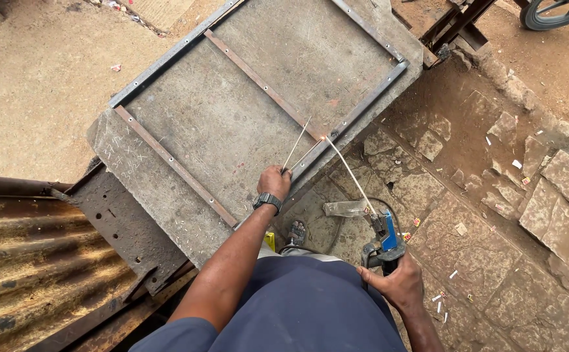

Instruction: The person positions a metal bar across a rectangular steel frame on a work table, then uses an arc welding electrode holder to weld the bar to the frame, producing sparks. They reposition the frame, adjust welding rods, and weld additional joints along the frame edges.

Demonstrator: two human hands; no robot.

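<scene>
We are closing our right hand [398, 281] around the blue electrode holder [385, 241], whose welding rod [349, 171] is slanting up and left from the grip until its tip is touching the steel frame [356, 111] on the grey work table [167, 202]. Our left hand [274, 182] is clenching around two thin spare rods [299, 148], resting at the table edge just beside that joint.
</scene>
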